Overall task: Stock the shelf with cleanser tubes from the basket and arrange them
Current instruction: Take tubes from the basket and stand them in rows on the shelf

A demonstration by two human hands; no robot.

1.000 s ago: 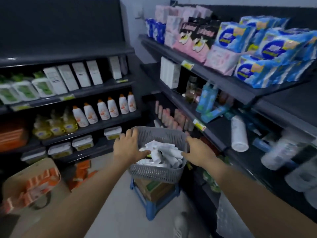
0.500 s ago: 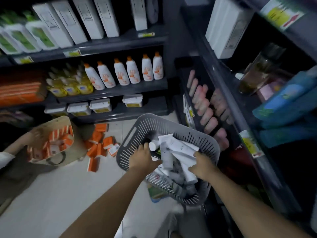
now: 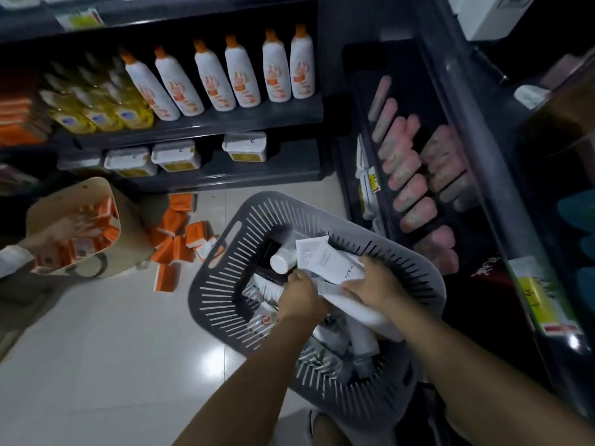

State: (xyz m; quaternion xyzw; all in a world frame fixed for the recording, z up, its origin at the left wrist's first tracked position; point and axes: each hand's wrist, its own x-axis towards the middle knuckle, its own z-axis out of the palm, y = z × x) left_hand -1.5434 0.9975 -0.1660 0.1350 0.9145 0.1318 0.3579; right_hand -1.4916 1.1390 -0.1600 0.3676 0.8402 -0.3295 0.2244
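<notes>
A grey slotted basket point(image 3: 225, 262) sits below me, holding several white cleanser tubes. Both my hands are inside it. My right hand point(image 3: 370, 284) grips white cleanser tubes point(image 3: 335, 262), the top one marked FLORAL. My left hand point(image 3: 302, 297) lies among the tubes with its fingers curled down; what it holds is hidden. The dark shelf point(image 3: 363, 123) at the right carries rows of pink tubes point(image 3: 405, 162).
White bottles with orange caps point(image 3: 238, 75) and yellow bottles point(image 3: 99, 111) fill the left shelf, white tubs point(image 3: 174, 156) below. Orange boxes point(image 3: 174, 239) lie scattered on the tiled floor. Another person's hand point(image 3: 64, 226) reaches into a tan bag point(image 3: 128, 214) of orange boxes.
My view has tilted down and closer to the basket. My hands went from the basket's rim into it, and my right hand has closed on tubes.
</notes>
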